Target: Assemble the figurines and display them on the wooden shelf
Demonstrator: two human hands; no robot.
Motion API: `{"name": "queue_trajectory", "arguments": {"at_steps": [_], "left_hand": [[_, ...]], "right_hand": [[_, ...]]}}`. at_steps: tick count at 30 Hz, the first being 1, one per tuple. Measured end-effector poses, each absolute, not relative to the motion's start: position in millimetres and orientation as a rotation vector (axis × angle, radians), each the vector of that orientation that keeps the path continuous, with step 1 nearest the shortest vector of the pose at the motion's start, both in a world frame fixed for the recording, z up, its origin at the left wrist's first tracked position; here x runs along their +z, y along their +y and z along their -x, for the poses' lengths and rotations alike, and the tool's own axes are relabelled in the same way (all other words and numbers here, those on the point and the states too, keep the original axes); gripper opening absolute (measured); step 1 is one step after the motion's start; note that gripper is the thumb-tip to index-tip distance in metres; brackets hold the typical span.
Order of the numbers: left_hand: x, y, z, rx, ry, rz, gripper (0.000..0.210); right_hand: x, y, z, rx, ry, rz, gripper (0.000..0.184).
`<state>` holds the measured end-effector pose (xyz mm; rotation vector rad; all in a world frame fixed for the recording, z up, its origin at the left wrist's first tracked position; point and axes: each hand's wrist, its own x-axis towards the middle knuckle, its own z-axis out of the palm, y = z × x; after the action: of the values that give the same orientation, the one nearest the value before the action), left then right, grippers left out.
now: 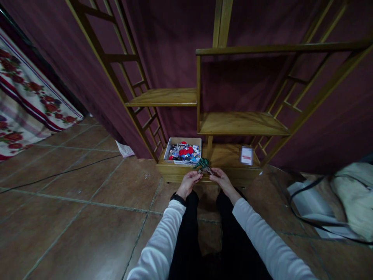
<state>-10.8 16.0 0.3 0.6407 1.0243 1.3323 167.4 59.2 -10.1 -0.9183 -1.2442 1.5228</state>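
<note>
My left hand [189,182] has its fingers pinched on one side of a small bunched green-and-brown piece [203,165], perhaps cloth or cord; its exact kind cannot be made out. On the opposite side, my right hand [223,180] grips the same piece between thumb and fingers. Both hands hold it just in front of the low bottom shelf. Close behind and to the left stands an open cardboard box [175,141], filled with many small colourful items, red, blue, white and black.
A wooden shelf unit [241,123] rises ahead against a dark red curtain. On its bottom board lies a white-and-red card or packet [246,155]. A pale bag [354,190] with a black strap sits at right. A black cable [72,169] crosses the tiled floor at left.
</note>
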Motion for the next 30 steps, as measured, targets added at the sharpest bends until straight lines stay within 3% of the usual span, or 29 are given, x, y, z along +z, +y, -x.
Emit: {"name": "queue_trajectory", "arguments": {"at_steps": [15,21,30], "left_hand": [[7.5,7.8,5.6,1.292,0.985,-0.765,0.028],[7.9,8.4,7.7,1.424,1.012,-0.632,0.026],[7.0,7.3,10.1,1.410,0.899,-0.528,0.037]], "right_hand": [[-18.1,62.0,-164.6,1.646,-1.085,0.862,0.042],[-13.9,59.9,-164.8,1.751,-0.987,0.845,0.040],[-19.0,55.8,-169.5,1.967,-1.024,0.671,0.042]]}}
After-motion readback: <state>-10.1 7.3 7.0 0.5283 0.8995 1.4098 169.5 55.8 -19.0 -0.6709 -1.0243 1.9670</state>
